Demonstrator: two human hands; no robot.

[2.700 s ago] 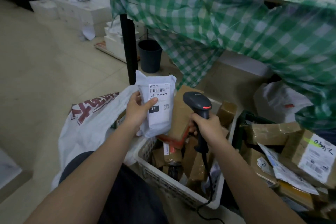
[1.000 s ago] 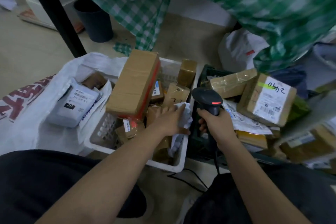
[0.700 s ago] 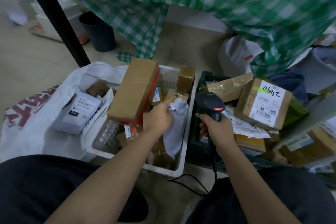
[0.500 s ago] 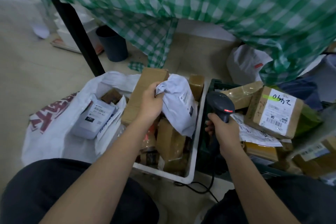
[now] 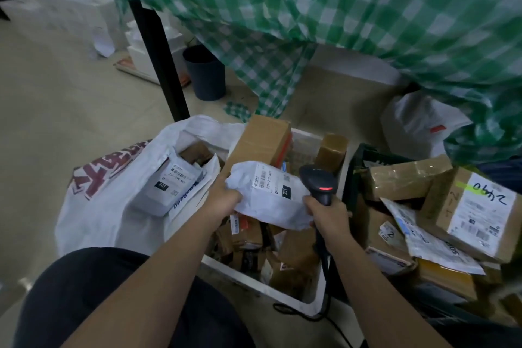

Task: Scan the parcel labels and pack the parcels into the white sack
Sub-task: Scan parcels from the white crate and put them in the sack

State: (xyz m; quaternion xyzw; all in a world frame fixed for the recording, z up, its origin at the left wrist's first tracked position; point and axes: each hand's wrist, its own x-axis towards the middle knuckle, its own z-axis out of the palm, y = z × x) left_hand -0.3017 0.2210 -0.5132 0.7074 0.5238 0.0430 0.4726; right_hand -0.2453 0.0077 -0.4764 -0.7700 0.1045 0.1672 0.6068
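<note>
My left hand (image 5: pixel 226 197) grips the left end of a crumpled white poly-bag parcel (image 5: pixel 268 198), label up, above the white basket (image 5: pixel 254 285) full of brown boxes. My right hand (image 5: pixel 329 213) grips a black barcode scanner (image 5: pixel 317 181) with a red light, right beside the parcel's right end. The white sack (image 5: pixel 101 206) with red print lies open to the left; a white labelled parcel (image 5: pixel 168 185) and a small brown box (image 5: pixel 196 153) lie in its mouth.
A long brown box (image 5: pixel 260 140) leans on the basket's far side. A dark crate (image 5: pixel 356 178) to the right holds taped boxes, one labelled box (image 5: pixel 477 206) and flat mailers. A green checked tablecloth (image 5: pixel 367 22) hangs overhead, with a black table leg (image 5: pixel 161 65) and dark bucket (image 5: pixel 206 73) behind.
The first white parcel went from my left hand into the sack. My left hand then pulled a second white parcel out of the basket and turned it label up beside the scanner.
</note>
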